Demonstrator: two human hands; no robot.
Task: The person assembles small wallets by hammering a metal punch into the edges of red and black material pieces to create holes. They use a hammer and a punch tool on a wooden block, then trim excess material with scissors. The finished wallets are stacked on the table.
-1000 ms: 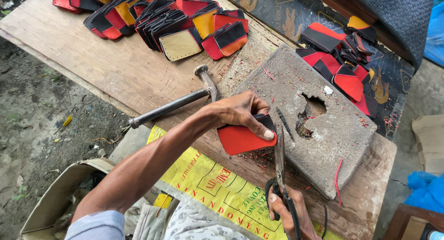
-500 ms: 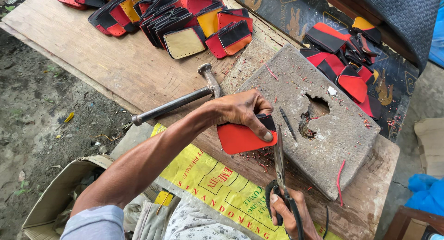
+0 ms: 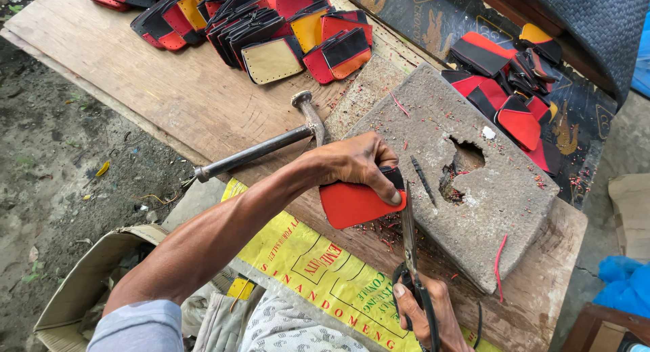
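The wooden board (image 3: 156, 88) lies across the scene, and on its right part sits a big grey stone block (image 3: 467, 189) with a broken hole in the middle. At the far left of the board there is a heap of finished leather pieces (image 3: 271, 27) in red, black and yellow. More pieces (image 3: 508, 88) lie at the far right, beyond the stone. A hammer (image 3: 271, 145) rests on the board, its head near the far corner of the stone and its handle pointing to the near left.

The step in hand, as I judge it, is trimming the edge of one piece with scissors. The red piece (image 3: 355, 204) is held at the near left edge of the stone, over the board. The left hand (image 3: 355, 166) is closed on it, the fingers pressing from above and the thumb near the right edge, so the piece stays flat and firm. The right hand (image 3: 430, 315) is at the near edge of the picture, its fingers through the black loops of the scissors (image 3: 409, 237). The blades point far, along the right edge of the red piece, and they look nearly together; I cannot tell if they bite the material now.

The next cut seems to call for a steady hold and for keeping the thumb away from the blades. Small red scraps (image 3: 500, 264) lie on the stone.
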